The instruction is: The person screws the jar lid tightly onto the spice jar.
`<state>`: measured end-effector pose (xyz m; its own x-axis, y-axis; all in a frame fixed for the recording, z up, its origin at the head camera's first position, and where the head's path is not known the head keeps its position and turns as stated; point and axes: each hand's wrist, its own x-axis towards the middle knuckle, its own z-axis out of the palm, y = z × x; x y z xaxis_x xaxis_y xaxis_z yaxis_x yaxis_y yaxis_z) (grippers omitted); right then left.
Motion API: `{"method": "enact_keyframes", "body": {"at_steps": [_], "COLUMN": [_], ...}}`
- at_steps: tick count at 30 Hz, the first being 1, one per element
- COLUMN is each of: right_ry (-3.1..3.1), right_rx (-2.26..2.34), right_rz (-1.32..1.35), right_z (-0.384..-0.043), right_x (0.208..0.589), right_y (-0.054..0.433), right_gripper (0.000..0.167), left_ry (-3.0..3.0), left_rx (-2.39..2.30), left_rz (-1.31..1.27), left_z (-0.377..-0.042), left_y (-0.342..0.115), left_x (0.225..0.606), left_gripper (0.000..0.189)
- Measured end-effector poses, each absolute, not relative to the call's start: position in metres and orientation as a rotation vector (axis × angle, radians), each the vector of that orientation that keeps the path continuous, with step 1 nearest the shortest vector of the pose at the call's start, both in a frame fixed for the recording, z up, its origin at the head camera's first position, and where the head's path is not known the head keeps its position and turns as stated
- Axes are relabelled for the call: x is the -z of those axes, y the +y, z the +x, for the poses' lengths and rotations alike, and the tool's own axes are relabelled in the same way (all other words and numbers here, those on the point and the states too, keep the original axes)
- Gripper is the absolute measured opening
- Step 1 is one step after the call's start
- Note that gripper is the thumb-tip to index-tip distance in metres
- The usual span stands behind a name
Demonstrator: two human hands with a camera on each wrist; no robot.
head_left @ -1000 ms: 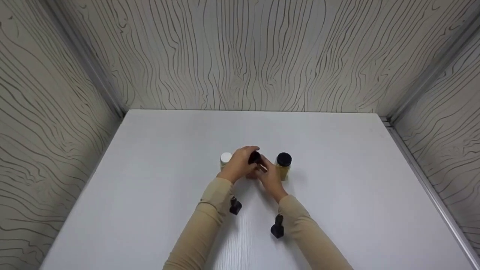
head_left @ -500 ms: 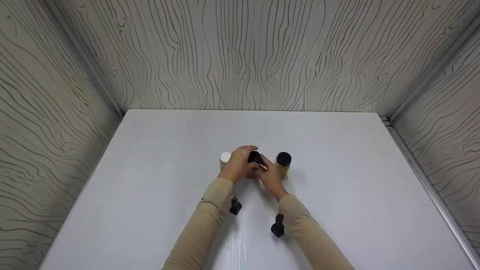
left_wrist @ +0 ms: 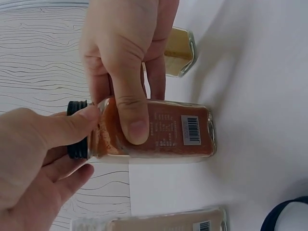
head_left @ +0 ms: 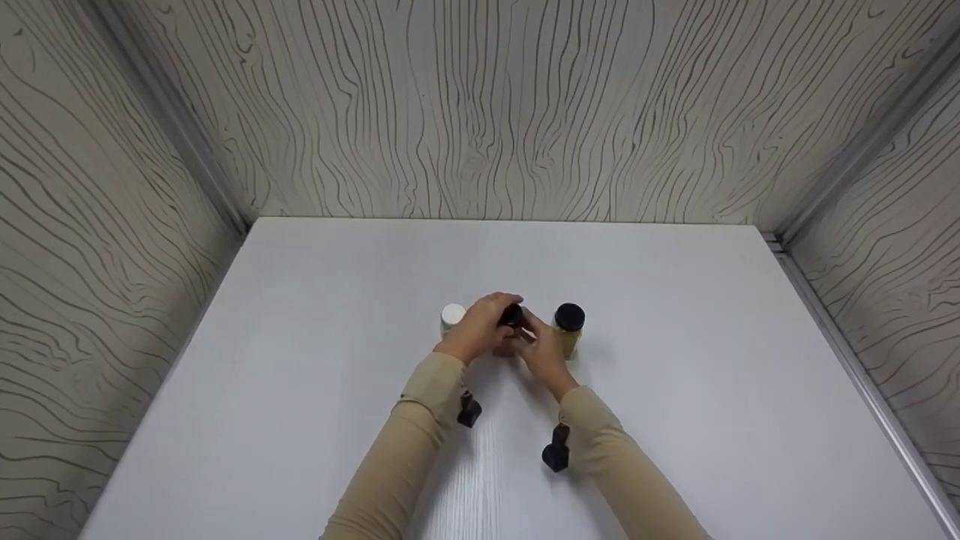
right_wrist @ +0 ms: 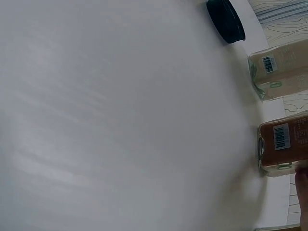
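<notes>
A glass spice jar (left_wrist: 168,127) of reddish-brown powder stands upright between the hands. My left hand (head_left: 476,326) comes over from the left and grips its black screw cap (left_wrist: 77,130), thumb and fingertips at the cap's lower edge. On the other side my right hand (head_left: 546,356) holds the jar's body, its thumb flat along the glass in the left wrist view. The right wrist view catches only the jar's lower part and one fingertip (right_wrist: 302,192). Left of it stands a jar (right_wrist: 279,70) of pale beige powder, with a white top (head_left: 453,315) in the head view.
To the right stands a jar (head_left: 568,341) of yellowish powder under a black cap. A loose black cap (right_wrist: 226,21) lies on the white table (head_left: 675,337) nearer the person, hidden in the head view. Wood-patterned panels (head_left: 480,112) enclose the table's back and sides.
</notes>
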<state>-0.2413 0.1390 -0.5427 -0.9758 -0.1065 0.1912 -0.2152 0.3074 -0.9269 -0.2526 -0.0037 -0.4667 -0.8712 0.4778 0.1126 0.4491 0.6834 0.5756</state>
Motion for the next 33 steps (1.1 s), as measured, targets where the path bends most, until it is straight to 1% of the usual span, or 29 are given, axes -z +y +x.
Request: {"method": "enact_keyframes", "body": {"at_steps": [7, 11, 14, 20, 25, 33], "right_ry": [-2.510, -2.535, -2.540, -2.535, -2.537, -2.492], "right_rx": [-1.669, -1.695, -1.721, -1.756, -1.755, -1.744], "right_rz": [0.296, 0.275, 0.260, 0.252, 0.246, 0.306], "right_z": [-0.2414, -0.2406, -0.2406, -0.2415, -0.2423, -0.2425], "right_x": [0.5428, 0.5411, 0.5412, 0.5409, 0.5415, 0.5415], "right_y": [0.1395, 0.1390, 0.1387, 0.1378, 0.1384, 0.1399], "right_gripper": [0.056, 0.060, 0.062, 0.060, 0.059, 0.055], "left_ry": [2.977, 3.005, 2.979, 2.925, 2.887, 2.838], "left_rx": [-0.951, -0.977, -1.021, -1.014, -0.992, -0.932], "left_rz": [0.591, 0.540, 0.534, 0.534, 0.582, 0.692], "left_z": [-0.2466, -0.2459, -0.2464, -0.2473, -0.2493, -0.2528], "left_y": [0.0009, 0.0035, 0.0041, 0.0040, 0.0028, -0.0009], "left_x": [0.4697, 0.4706, 0.4704, 0.4685, 0.4677, 0.4660], "left_gripper": [0.058, 0.055, 0.053, 0.049, 0.048, 0.047]}}
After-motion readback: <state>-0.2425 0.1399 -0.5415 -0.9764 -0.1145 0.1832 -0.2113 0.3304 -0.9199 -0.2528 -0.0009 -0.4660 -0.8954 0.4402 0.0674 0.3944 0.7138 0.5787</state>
